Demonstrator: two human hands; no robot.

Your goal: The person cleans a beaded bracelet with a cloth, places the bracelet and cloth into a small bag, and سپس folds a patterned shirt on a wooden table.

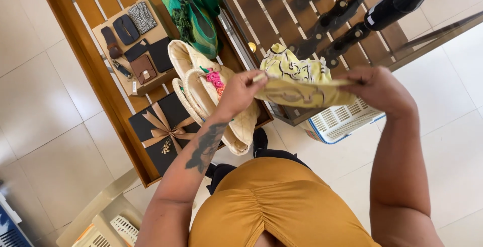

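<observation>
A yellow cloth (297, 81) with black line patterns is stretched between both of my hands, in front of me above a slatted wooden shelf. My left hand (240, 92) pinches its left edge. On the right edge, my right hand (378, 87) grips the folded fabric. A bunched part of the cloth rises above the taut fold. Just beneath my left hand lies a cream woven bag (201, 88) with a pink flower decoration.
On the wooden display shelf (98, 71) sit a black gift box with a gold ribbon (163, 129), a tray of small wallets (133, 40) and green fabric (193, 10). Dark bottles (397, 3) lie on the right rack. A white plastic basket (342, 121) stands on the tiled floor.
</observation>
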